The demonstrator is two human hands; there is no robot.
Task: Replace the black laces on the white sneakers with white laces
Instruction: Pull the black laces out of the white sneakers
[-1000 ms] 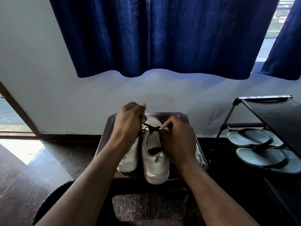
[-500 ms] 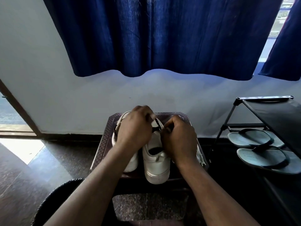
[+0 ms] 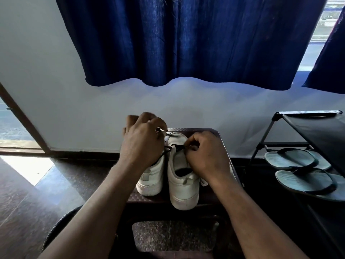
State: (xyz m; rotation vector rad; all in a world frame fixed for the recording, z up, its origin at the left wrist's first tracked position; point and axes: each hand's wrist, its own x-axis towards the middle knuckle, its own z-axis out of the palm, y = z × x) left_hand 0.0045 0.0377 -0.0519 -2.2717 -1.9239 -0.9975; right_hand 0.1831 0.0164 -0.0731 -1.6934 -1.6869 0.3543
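Here, two white sneakers are sitting side by side on a dark stool (image 3: 214, 132), heels toward the camera. The left hand (image 3: 141, 144) is hovering over the left sneaker (image 3: 152, 179), fingers curled, pinching one end of the black lace (image 3: 177, 146) and lifting it above the toe. The right hand (image 3: 205, 156) is resting on the right sneaker (image 3: 182, 189), fingers curled tight, pinching the same lace where it is crossing the tongue. A slack strand is hanging down between the shoes. To the right, a black rack (image 3: 317, 128) is holding a pair of grey flip-flops (image 3: 291, 159) on its lower shelf. A blue curtain (image 3: 186, 43) is hanging above
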